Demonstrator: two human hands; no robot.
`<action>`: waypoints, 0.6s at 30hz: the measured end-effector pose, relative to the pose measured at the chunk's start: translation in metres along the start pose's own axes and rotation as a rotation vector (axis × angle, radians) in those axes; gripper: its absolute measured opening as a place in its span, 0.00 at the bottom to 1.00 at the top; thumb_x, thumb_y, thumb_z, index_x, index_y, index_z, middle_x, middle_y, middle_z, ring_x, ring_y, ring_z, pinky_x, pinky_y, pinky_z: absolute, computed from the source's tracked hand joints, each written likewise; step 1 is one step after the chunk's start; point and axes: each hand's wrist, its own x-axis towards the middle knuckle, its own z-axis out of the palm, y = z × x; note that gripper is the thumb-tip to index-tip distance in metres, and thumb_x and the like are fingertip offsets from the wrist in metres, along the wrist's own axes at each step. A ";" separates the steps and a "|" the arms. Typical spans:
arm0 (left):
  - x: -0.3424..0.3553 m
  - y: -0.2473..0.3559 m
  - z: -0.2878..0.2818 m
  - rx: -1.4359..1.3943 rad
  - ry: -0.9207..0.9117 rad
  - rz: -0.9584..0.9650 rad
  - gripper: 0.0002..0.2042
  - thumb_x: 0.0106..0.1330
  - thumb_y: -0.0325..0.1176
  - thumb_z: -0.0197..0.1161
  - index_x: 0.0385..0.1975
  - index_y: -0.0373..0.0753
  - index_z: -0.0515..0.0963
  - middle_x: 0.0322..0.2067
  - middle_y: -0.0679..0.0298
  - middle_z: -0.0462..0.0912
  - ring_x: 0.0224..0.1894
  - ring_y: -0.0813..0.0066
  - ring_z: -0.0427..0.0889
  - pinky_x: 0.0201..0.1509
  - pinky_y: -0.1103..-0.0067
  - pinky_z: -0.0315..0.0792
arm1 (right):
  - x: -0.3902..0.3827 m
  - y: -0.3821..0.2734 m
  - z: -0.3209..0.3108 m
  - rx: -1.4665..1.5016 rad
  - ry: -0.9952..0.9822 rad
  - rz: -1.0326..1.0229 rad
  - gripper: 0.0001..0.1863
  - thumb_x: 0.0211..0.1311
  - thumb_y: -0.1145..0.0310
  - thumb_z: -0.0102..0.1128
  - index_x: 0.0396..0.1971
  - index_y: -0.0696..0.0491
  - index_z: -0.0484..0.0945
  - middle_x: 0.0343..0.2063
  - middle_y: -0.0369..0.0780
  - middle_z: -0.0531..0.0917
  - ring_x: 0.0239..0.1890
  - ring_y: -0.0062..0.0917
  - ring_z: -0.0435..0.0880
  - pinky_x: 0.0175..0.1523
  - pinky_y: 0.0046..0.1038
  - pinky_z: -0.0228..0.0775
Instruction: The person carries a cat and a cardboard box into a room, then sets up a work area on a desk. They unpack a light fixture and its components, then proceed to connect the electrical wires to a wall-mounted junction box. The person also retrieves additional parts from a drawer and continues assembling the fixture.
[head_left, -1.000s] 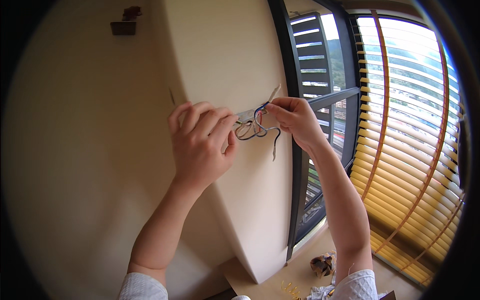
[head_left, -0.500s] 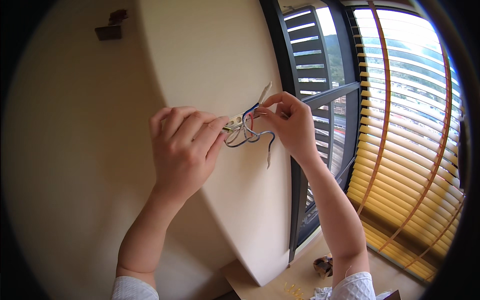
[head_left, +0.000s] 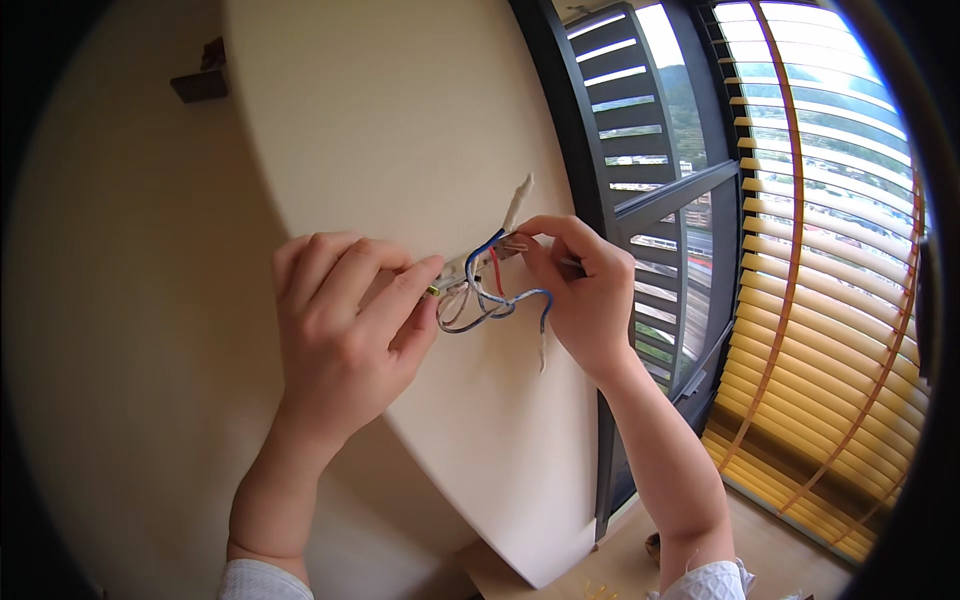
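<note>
My left hand [head_left: 352, 325] is closed in a pinch on the left end of a light-coloured metal mounting strip [head_left: 457, 271] against the pale wall. A small yellow-green piece [head_left: 433, 291] shows beneath its fingertips. My right hand [head_left: 590, 300] pinches at the strip's other end, fingers and thumb together. From between the hands hangs a loose tangle of blue and white wires [head_left: 546, 298], with a short red wire [head_left: 496, 272] among them. One white-wrapped wire end [head_left: 519, 200] points up; another [head_left: 543, 358] dangles down. My right fingers hide what they pinch exactly.
A dark-framed window [head_left: 580, 150] with slatted shutters stands right of the wall. Yellow blinds [head_left: 800, 380] hang at the far right. A small dark wall fitting [head_left: 200, 87] sticks out at upper left. Below lies a light wooden surface [head_left: 620, 560].
The whole view has shifted a little, so hands and strip sit slightly lower in the picture. Both hands keep their pinching grips, and the wires hang much as before.
</note>
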 end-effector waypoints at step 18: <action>0.002 0.003 -0.003 0.010 0.011 -0.011 0.15 0.44 0.23 0.76 0.35 0.40 0.88 0.30 0.69 0.80 0.34 0.69 0.76 0.45 0.71 0.67 | -0.004 0.004 -0.004 -0.019 -0.011 -0.106 0.12 0.56 0.83 0.69 0.41 0.56 0.85 0.15 0.34 0.72 0.15 0.14 0.66 0.21 0.20 0.55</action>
